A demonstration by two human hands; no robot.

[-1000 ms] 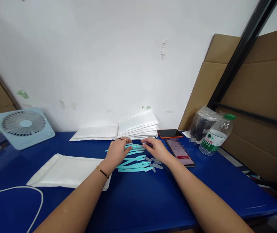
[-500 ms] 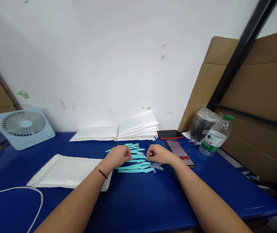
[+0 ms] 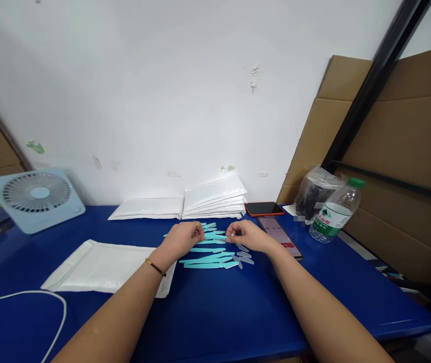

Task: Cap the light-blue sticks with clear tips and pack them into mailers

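Several slim teal plastic sticks [image 3: 207,258] lie scattered on the blue table [image 3: 219,312], with a few small clear caps [image 3: 244,254] beside them. My left hand [image 3: 182,239] and my right hand [image 3: 246,235] hover over the far part of the pile, both with fingers curled. Between them they pinch one teal stick [image 3: 215,235] by its two ends. A ring is on my left hand and a gold bracelet on that wrist.
A white padded envelope [image 3: 102,267] lies left of the pile; a stack of more envelopes [image 3: 215,201] rests against the wall. Two phones [image 3: 278,234] and a water bottle [image 3: 334,212] stand right. A small fan [image 3: 36,199] and a white cable [image 3: 18,295] are left.
Both hands drew back from the far sticks, closed into pinches, and now hold one teal stick between them slightly farther from me than half a second ago.
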